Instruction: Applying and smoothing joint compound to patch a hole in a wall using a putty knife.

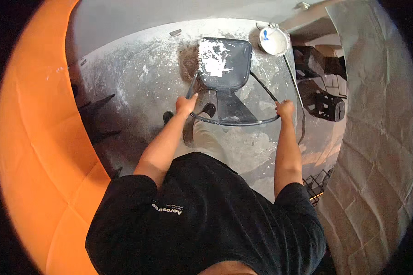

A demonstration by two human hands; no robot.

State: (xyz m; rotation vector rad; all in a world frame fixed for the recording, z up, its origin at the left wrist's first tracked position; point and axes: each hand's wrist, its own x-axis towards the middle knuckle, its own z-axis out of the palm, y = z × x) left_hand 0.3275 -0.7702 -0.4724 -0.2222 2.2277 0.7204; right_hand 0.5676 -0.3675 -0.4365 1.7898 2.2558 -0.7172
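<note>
A chair stands in front of me on the floor, its dark padded seat smeared with white over the left half. Its black tubular frame bows toward me in a wide curve. My left hand is closed round the left side of that tube. On the other side, my right hand grips the frame where the right tube meets the curve. Both arms reach forward. A dark panel or shadow shows between the seat and the curve; I cannot tell which.
Beyond the chair to the right sits a bucket of white stuff with a blue item in it. A long thin pole runs beside it. Black plastic furniture and a wire rack lie right. Sheets hang left, orange, and right, grey.
</note>
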